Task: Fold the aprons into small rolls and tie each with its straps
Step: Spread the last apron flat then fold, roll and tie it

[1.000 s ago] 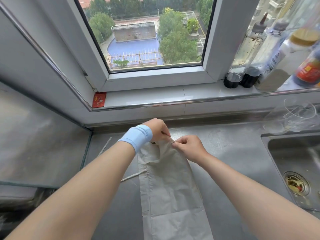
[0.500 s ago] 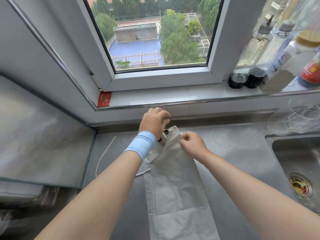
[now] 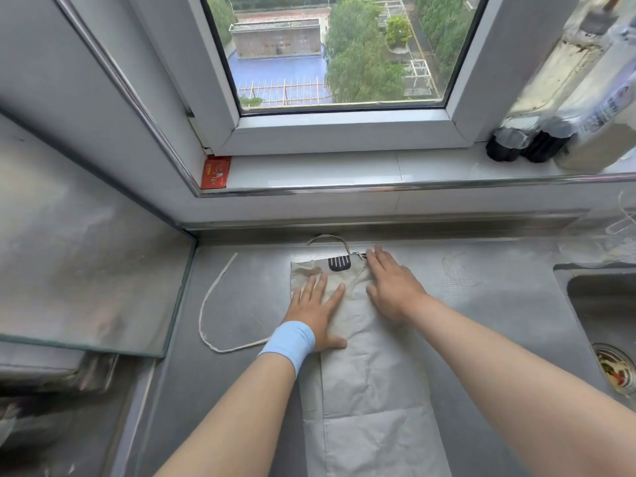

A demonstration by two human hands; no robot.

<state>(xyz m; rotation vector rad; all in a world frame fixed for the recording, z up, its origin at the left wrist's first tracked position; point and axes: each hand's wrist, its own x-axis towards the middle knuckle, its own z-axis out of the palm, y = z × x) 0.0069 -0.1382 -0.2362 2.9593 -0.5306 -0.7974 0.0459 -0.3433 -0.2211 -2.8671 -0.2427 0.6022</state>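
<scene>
A beige apron [image 3: 371, 380] lies folded into a long narrow strip on the steel counter [image 3: 481, 304], running from the back wall toward me. A black spatula print [image 3: 339, 263] shows at its far end. My left hand [image 3: 318, 309], with a blue wristband, presses flat on the apron's upper left part. My right hand [image 3: 392, 287] presses flat on the upper right edge, fingers straight. A waist strap [image 3: 210, 304] loops out to the left on the counter. The neck loop [image 3: 328, 238] lies against the back wall.
A sink [image 3: 605, 325] with a drain sits at the right. Bottles [image 3: 537, 132] stand on the window sill at the upper right. A glass stove cover [image 3: 86, 270] lies to the left. A red packet [image 3: 216, 172] rests on the sill corner.
Both hands let go of the apron's top edge and now press flat on it. The top part has been laid down, showing the spatula print.
</scene>
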